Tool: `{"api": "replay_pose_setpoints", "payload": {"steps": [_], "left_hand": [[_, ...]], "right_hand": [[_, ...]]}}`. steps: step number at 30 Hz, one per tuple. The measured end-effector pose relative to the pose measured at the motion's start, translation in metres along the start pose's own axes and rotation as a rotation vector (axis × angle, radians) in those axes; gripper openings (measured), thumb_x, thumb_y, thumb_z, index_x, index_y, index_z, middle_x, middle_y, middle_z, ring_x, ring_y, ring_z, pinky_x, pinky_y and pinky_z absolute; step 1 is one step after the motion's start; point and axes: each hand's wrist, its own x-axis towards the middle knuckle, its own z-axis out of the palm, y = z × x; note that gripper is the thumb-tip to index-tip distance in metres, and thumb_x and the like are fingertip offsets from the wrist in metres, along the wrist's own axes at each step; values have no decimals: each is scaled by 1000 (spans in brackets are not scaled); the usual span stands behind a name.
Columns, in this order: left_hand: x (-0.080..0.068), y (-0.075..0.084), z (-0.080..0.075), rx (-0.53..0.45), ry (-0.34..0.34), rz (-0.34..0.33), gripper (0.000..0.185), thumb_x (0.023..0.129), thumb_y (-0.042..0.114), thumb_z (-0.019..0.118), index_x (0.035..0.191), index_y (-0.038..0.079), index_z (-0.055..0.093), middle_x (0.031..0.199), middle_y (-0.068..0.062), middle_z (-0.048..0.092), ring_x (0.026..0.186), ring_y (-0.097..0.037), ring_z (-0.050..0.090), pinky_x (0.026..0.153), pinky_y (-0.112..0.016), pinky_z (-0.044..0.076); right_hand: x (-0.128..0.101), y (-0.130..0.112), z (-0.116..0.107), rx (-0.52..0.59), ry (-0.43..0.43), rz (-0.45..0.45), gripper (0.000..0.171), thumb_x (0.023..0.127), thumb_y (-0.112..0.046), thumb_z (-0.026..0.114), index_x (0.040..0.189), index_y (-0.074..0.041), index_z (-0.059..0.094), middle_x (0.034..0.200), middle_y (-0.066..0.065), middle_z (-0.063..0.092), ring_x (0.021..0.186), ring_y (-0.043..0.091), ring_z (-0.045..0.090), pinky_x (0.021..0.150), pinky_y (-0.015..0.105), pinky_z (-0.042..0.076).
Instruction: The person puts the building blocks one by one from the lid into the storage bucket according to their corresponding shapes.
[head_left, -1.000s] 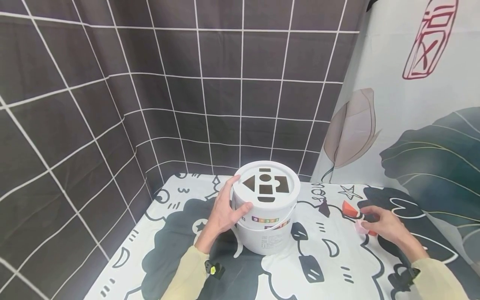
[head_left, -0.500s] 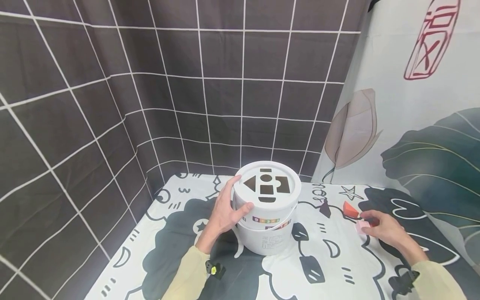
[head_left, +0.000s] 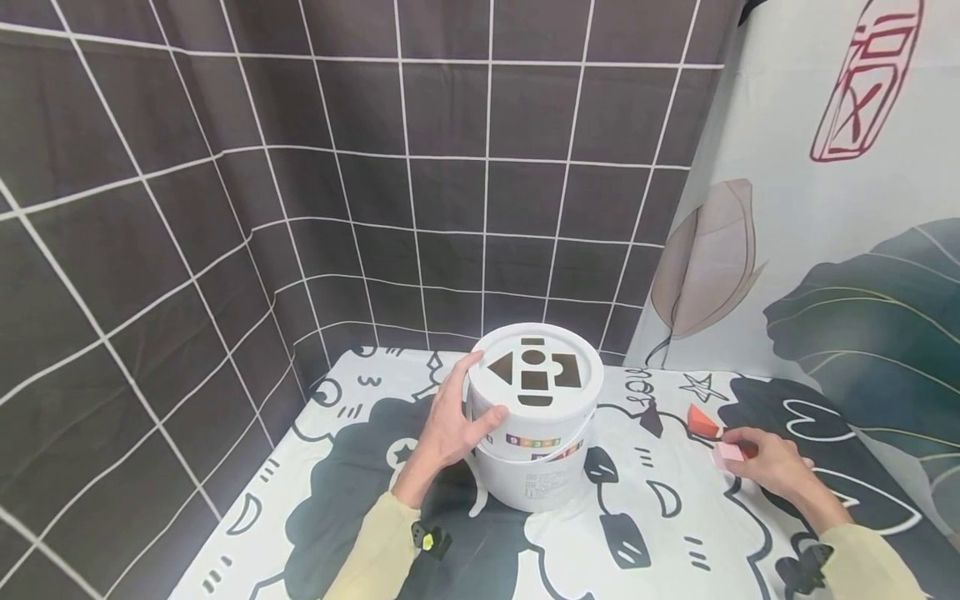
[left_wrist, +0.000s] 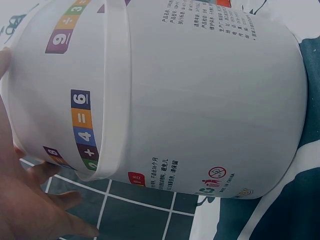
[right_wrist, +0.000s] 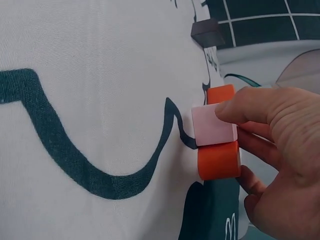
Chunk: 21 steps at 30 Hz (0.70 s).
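Note:
A white lidded bucket (head_left: 534, 487) stands in the middle of the head view, its lid cut with dark shaped holes. My left hand (head_left: 448, 421) rests against its left side at the lid's rim, thumb to the front and fingers spread. To the right, my right hand (head_left: 776, 467) pinches a pink block (right_wrist: 212, 127) between thumb and fingers, close over the cloth. In the right wrist view a rounded orange block (right_wrist: 219, 162) sits right beside the pink one, near the lower fingers. An orange wedge-shaped block (head_left: 701, 422) lies just beyond the right fingertips.
A dark block (head_left: 651, 419) lies between the bucket and the orange wedge. White cloth with black cartoon drawings (head_left: 570, 542) covers the table. Dark gridded cloth (head_left: 420, 192) hangs behind and left, and a pale leaf-print curtain (head_left: 787, 250) hangs at the right.
My right hand has closed in on the pink block, which now shows more squarely at the fingertips; the red-orange patch beside it is more covered. The left hand stays on the bucket.

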Motion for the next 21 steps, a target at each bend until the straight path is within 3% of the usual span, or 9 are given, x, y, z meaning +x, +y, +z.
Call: {"api": "replay_pose_setpoints", "payload": {"steps": [13,21], "left_hand": [[-1,1,1,-3,-1,1,90,81,65,66,153,18,39,154,-10,41,139,-34,39,107,-62,31],[1,-2,1,8,5,4,90,81,66,66,152,19,38,153,-10,42,138,-33,40,108,-61,32]], "right_hand": [[2,2,1,-19,26,-46,46,82,-15,79,116,9,60,100,30,61,88,41,52,76,60,27],[0,-7,-7,28,37,-99,45,83,-16,78,116,9,59,100,28,63,85,38,56,77,66,26]]}}
